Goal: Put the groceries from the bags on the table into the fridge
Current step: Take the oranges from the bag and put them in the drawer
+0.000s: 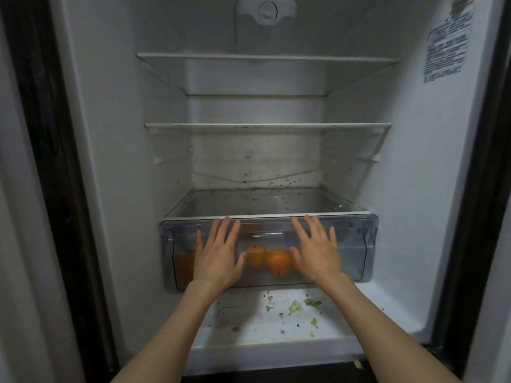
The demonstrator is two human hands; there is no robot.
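Note:
The fridge stands open in front of me. Its clear plastic crisper drawer (356,244) sits under the lowest glass shelf (262,201). Through the drawer's front I see several oranges (279,261), partly hidden by my hands. My left hand (218,252) lies flat against the left half of the drawer front, fingers straight and spread. My right hand (316,250) presses flat on the right half in the same way. Neither hand holds anything.
Two upper shelves (268,125) carry nothing. The fridge floor (290,313) below the drawer has green leaf scraps and crumbs. A label (445,48) sticks to the right inner wall. Dark door frames flank both sides.

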